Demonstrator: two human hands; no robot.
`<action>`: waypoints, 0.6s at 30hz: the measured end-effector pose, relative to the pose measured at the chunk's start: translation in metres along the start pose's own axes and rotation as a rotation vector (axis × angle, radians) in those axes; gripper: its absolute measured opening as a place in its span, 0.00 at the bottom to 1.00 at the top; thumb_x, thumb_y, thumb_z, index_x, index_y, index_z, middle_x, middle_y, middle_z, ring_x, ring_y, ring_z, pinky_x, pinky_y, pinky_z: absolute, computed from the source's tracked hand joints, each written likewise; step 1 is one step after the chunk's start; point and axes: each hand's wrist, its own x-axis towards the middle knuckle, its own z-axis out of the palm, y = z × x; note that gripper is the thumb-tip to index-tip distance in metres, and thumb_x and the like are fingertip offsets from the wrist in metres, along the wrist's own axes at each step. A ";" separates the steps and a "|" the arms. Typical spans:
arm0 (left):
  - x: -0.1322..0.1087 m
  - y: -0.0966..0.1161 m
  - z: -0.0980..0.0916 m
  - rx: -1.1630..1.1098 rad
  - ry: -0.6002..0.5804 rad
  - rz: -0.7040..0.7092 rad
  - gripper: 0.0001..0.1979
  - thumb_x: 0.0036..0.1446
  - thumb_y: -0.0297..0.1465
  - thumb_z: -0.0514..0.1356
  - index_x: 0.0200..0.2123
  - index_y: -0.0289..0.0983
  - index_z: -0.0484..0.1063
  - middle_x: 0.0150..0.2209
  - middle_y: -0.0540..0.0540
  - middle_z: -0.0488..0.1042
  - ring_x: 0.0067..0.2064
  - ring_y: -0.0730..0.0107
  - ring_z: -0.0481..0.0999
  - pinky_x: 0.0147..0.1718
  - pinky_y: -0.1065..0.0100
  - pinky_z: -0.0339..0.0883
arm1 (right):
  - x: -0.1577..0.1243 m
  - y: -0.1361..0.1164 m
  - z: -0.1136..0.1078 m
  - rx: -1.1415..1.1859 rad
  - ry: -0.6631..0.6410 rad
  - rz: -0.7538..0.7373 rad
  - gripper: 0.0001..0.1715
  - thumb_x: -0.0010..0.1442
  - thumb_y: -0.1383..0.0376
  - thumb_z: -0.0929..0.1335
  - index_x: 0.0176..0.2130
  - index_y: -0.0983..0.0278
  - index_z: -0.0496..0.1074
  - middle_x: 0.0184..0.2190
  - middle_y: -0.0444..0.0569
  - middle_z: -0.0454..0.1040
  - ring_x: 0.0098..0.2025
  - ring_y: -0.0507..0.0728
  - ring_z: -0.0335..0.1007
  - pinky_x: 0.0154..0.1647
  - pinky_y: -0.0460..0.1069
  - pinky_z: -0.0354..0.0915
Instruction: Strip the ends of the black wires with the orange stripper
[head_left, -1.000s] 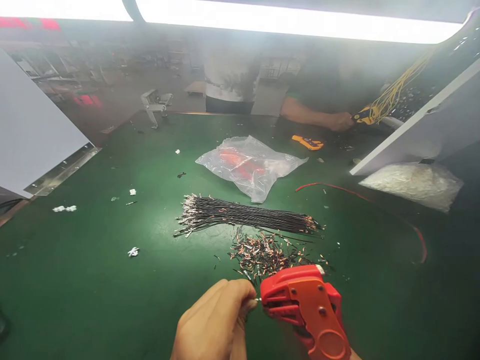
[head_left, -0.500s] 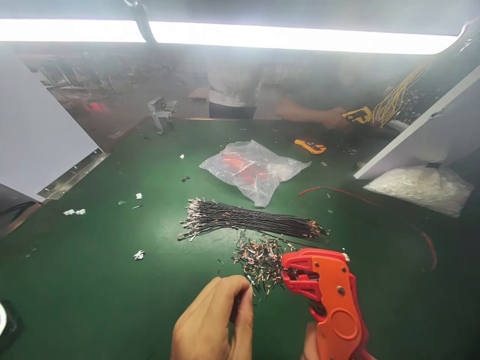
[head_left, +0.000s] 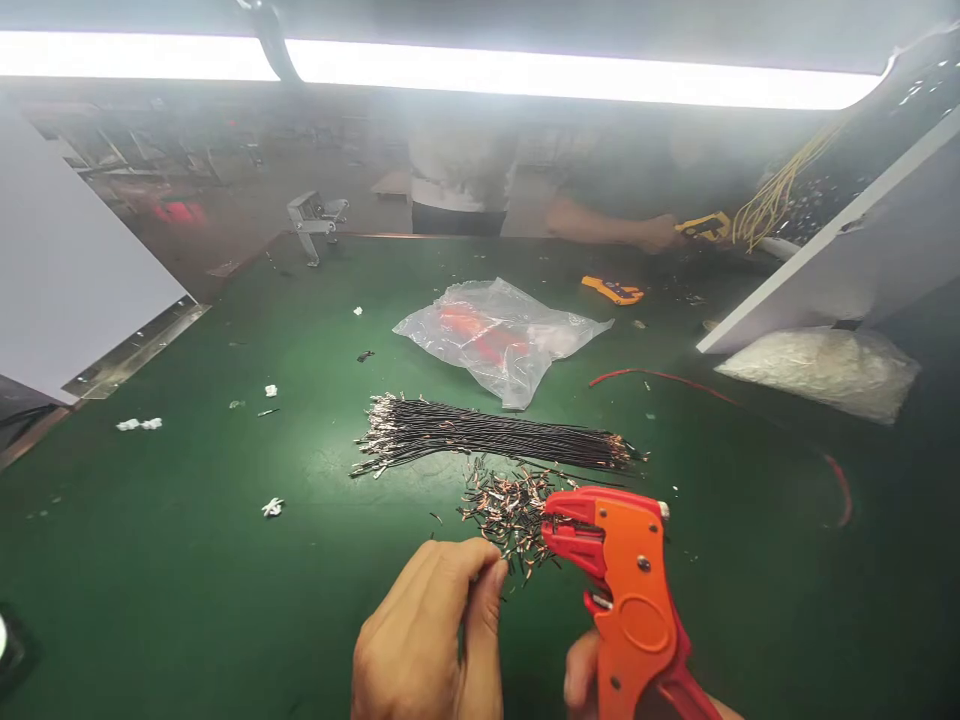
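My left hand (head_left: 427, 640) is low in the middle of the view, its fingers pinched together on something I cannot make out, just short of a heap of cut wire bits (head_left: 506, 505). My right hand (head_left: 585, 685) shows only a thumb and part of the palm, wrapped round the handles of an orange-red wire stripper (head_left: 626, 600) whose jaws point left toward the heap. Behind the heap lies a bundle of black wires (head_left: 487, 435) with bared ends, stretched left to right on the green mat (head_left: 187, 560).
A clear plastic bag (head_left: 502, 335) with red parts lies beyond the wires. A red wire (head_left: 675, 380) curves off right, near a bag of white parts (head_left: 821, 365) under a white panel (head_left: 832, 270). Across the table a person's hand (head_left: 660, 232) holds yellow wires; an orange tool (head_left: 613, 291) lies nearby.
The stripper has drawn away from my left fingertips, swung upright and moved right, then a little back left. My left hand stayed pinched and shifted slightly.
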 end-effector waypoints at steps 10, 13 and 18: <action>-0.006 -0.006 0.013 0.073 -0.077 0.032 0.08 0.67 0.22 0.53 0.37 0.40 0.68 0.28 0.54 0.70 0.27 0.73 0.71 0.29 0.72 0.64 | -0.005 -0.004 0.039 0.365 0.108 -0.286 0.32 0.55 0.51 0.70 0.52 0.70 0.71 0.30 0.49 0.74 0.32 0.54 0.73 0.35 0.46 0.65; -0.008 -0.014 0.013 0.234 -0.145 0.092 0.08 0.66 0.23 0.54 0.36 0.40 0.66 0.28 0.53 0.69 0.28 0.71 0.71 0.29 0.69 0.64 | -0.004 -0.005 0.038 0.354 0.125 -0.312 0.32 0.57 0.52 0.69 0.53 0.70 0.72 0.33 0.51 0.76 0.34 0.57 0.77 0.36 0.48 0.68; -0.006 -0.022 0.010 0.310 -0.167 0.099 0.07 0.65 0.23 0.54 0.37 0.41 0.66 0.29 0.53 0.71 0.30 0.70 0.74 0.30 0.68 0.66 | -0.003 -0.009 0.037 0.337 0.089 -0.318 0.31 0.59 0.53 0.69 0.55 0.69 0.71 0.35 0.51 0.76 0.37 0.58 0.78 0.39 0.49 0.69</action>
